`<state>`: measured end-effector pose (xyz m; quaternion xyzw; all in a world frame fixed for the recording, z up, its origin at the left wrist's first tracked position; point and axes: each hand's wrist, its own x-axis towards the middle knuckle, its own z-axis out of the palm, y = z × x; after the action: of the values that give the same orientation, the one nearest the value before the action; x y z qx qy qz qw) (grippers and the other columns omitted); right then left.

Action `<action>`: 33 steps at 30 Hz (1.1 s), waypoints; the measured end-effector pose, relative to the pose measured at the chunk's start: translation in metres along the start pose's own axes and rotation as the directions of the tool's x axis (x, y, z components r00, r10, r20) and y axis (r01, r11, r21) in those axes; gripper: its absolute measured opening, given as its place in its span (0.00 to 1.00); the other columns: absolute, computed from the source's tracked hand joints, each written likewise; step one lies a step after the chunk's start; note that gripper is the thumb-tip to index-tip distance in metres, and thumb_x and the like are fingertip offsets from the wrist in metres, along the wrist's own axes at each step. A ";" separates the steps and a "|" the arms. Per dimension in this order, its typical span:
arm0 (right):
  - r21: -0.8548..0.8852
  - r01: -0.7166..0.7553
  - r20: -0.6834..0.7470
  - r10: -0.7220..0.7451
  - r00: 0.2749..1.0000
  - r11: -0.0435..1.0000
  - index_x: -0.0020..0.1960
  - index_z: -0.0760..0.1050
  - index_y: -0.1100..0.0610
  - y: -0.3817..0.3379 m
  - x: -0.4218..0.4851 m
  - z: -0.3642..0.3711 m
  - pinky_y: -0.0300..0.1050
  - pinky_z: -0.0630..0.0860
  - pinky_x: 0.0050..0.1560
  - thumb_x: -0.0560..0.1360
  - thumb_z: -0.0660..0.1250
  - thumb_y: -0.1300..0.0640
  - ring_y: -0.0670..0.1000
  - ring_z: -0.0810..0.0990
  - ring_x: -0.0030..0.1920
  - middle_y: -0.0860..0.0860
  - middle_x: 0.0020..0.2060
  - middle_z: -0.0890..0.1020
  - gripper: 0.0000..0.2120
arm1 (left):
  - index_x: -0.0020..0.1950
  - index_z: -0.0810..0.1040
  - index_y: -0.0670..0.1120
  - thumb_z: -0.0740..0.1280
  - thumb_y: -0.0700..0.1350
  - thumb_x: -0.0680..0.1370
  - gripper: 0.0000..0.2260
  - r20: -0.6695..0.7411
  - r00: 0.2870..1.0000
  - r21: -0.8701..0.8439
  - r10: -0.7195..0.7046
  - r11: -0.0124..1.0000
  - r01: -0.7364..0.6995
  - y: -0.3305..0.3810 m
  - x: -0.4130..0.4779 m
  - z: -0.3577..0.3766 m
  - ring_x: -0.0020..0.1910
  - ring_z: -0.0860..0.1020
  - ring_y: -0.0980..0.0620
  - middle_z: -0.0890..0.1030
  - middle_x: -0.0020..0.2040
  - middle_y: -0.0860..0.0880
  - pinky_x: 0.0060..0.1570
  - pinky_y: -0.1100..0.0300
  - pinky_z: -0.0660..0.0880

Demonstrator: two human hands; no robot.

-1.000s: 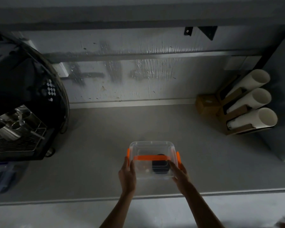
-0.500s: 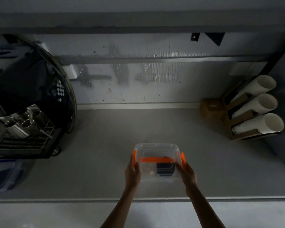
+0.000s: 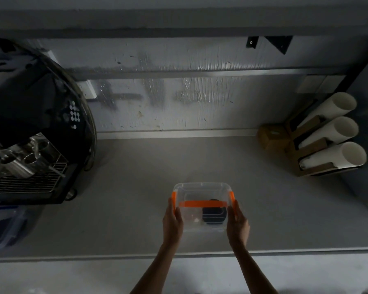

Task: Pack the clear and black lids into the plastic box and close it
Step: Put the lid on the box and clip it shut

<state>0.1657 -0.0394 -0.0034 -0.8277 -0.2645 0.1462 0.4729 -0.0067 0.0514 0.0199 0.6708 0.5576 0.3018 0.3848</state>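
Note:
A clear plastic box (image 3: 200, 193) with orange side clips and an orange handle across its top sits on the grey counter, near the front edge. Its lid is on. A stack of black lids (image 3: 214, 214) shows through the clear wall, on the right side inside. Clear lids inside are too faint to make out. My left hand (image 3: 172, 221) presses against the box's left side at the orange clip. My right hand (image 3: 238, 224) holds the right side at the other clip.
A black espresso machine (image 3: 30, 145) with a metal drip grate fills the left. A cardboard rack of white cup stacks (image 3: 331, 132) and a small brown box (image 3: 272, 137) stand at the back right. A blue-rimmed container (image 3: 2, 228) sits at the far left.
The box and both hands stay together on the counter. The view has shifted slightly, and the hands have slid a little along the box's sides.

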 end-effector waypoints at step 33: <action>0.390 -0.272 0.396 0.106 0.912 0.880 0.72 0.67 0.60 -0.052 0.075 0.020 0.62 0.77 0.57 0.82 0.59 0.56 0.67 0.79 0.60 0.65 0.61 0.78 0.19 | 0.66 0.71 0.37 0.67 0.44 0.79 0.19 0.182 0.943 -0.374 -0.278 0.868 0.328 0.025 0.082 -0.008 0.60 0.77 0.34 0.78 0.61 0.33 0.58 0.35 0.75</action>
<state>0.2012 0.0398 0.0319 -0.6810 -0.2241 0.3981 0.5724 0.0154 0.1312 0.0439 0.4993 0.5580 0.3034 0.5893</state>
